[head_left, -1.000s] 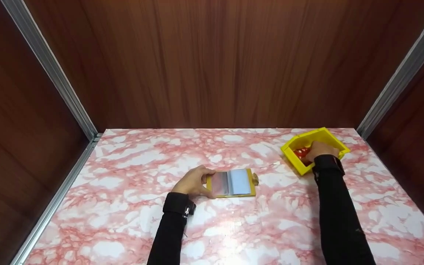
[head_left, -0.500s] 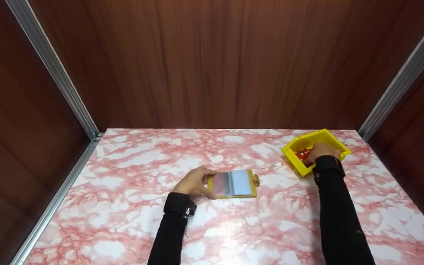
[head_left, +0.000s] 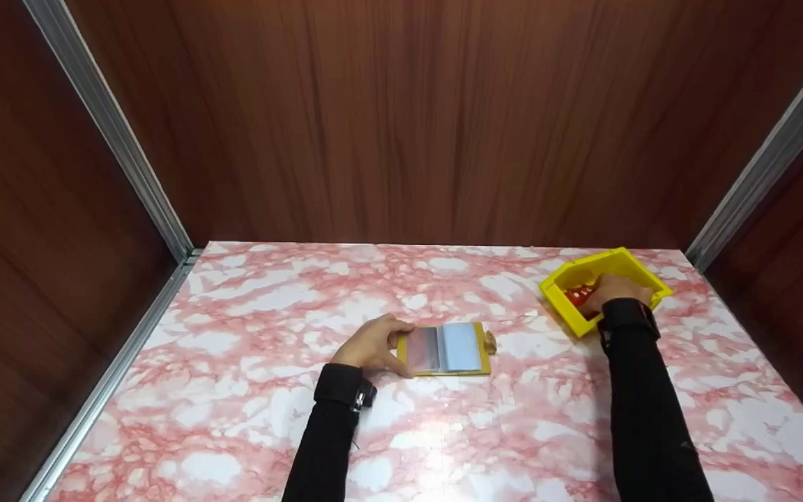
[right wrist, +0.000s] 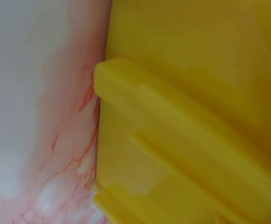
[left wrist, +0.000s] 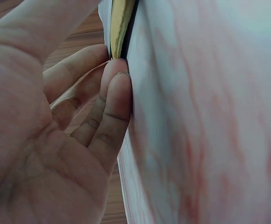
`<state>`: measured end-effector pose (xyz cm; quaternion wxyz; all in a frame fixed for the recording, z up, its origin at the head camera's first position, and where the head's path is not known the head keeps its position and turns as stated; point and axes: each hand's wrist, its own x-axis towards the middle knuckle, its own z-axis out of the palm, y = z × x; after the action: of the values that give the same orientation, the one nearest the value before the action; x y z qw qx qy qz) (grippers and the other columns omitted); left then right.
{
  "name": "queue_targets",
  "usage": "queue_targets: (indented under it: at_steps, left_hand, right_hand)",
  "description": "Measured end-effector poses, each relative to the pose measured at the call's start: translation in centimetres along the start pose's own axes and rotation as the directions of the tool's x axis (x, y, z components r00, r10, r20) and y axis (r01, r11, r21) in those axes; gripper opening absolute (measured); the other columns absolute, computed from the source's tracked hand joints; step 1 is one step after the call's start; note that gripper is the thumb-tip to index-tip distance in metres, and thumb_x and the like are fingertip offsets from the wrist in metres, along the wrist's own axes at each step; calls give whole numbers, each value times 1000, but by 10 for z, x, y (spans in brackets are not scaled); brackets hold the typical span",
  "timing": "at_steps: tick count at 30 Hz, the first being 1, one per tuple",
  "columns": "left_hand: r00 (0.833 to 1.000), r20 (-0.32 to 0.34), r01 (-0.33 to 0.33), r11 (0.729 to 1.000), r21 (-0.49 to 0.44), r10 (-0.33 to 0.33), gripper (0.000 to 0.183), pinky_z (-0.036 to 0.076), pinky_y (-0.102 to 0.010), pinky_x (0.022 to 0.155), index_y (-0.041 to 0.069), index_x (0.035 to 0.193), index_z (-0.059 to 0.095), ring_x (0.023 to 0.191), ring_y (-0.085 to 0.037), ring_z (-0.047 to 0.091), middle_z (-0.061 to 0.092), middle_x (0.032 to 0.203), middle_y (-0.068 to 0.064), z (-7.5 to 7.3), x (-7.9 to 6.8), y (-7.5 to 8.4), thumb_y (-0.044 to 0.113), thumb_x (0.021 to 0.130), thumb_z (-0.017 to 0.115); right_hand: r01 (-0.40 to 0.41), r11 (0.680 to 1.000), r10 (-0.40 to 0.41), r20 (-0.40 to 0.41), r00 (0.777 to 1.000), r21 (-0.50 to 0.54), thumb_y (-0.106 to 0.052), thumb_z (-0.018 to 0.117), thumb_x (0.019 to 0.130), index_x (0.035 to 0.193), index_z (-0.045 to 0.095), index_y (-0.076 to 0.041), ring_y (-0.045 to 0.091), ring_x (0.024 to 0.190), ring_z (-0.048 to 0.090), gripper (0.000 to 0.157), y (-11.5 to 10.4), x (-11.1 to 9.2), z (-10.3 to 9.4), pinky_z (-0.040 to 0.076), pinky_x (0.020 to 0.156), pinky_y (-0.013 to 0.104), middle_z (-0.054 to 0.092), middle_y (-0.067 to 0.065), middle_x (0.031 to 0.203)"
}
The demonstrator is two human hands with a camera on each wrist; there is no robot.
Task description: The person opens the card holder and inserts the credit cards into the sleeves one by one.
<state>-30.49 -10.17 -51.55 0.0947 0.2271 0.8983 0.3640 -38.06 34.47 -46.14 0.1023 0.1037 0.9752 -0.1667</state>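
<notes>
In the head view a small yellow card holder (head_left: 483, 348) lies spread on the table, with clear plastic sleeves and a whitish-blue card or page on its right side. A tan clasp tab (head_left: 491, 342) sticks out from its right edge. My left hand (head_left: 371, 344) grips its left edge between thumb and fingers; the left wrist view shows fingertips against the yellow cover edge (left wrist: 121, 23). At the right, a yellow plastic bin (head_left: 569, 317) contains red items with pale marks (head_left: 578, 295). My right hand (head_left: 617, 291) reaches into this bin; its fingers are hidden.
A pink-and-white marbled table (head_left: 255, 418) carries everything. A dark wood panel (head_left: 387, 125) rises behind it, with metal rails at both corners (head_left: 123, 139). The bin stands near the far right corner; its side wall (right wrist: 173, 116) fills most of the right wrist view.
The head view has shifted slightly, so everything appears a little to the right. The right hand stays in the bin and the visible red items have changed position a little. The left hand keeps its hold.
</notes>
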Motion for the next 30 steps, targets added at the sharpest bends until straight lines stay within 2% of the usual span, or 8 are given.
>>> queue_targets:
  at_steps: [5,12,17,20,23,27,30]
  left_hand:
    - [1000,6,6,1000,-13,-6,84,41,-30,76,8,141,65,82,-15,46,58,100,-12,2,1,0,19,65,100]
    - [1000,12,8,1000,-22,-7,84,40,-30,75,8,141,65,82,-15,45,57,99,-11,0,1,0,18,65,100]
    - [1000,17,13,1000,-19,-13,83,40,-31,76,9,141,65,83,-15,46,57,99,-10,1,2,0,18,66,99]
    - [1000,16,9,1000,-12,-8,83,41,-30,76,8,141,65,83,-15,46,57,100,-11,1,2,0,18,66,99]
    - [1000,12,1,1000,-20,-1,83,40,-30,76,8,141,65,83,-15,45,57,100,-12,1,2,1,18,66,99]
    - [1000,11,-1,1000,-14,1,83,39,-31,77,7,142,64,84,-16,44,56,100,-12,0,1,1,19,68,99]
    - [1000,18,-2,1000,4,1,83,39,-32,77,8,143,63,84,-16,44,56,100,-10,0,0,0,21,69,98]
  right_hand:
    - [-16,998,17,-29,999,53,-36,84,87,111,74,5,47,115,48,49,-2,-11,-1,21,110,75,70,26,117]
    - [38,997,-32,-92,995,66,-36,82,90,119,67,10,50,115,49,56,2,-7,4,23,109,75,67,30,119]
    - [66,996,-59,-122,991,60,-47,77,91,116,67,10,48,107,52,63,8,-1,6,29,107,72,70,28,106]
    - [69,993,-57,-131,990,91,-56,73,91,123,64,11,48,108,52,74,9,-2,5,32,110,71,68,29,112]
    - [70,988,-47,-160,986,141,-59,71,91,137,54,9,50,114,48,84,8,-3,5,31,113,71,60,33,129]
    - [99,980,-61,-212,975,174,-57,73,91,142,49,7,51,118,48,85,7,-1,6,31,114,70,55,34,136]
    - [123,959,-61,-238,969,256,-51,77,90,147,46,5,51,125,43,85,7,1,6,30,116,69,45,35,144]
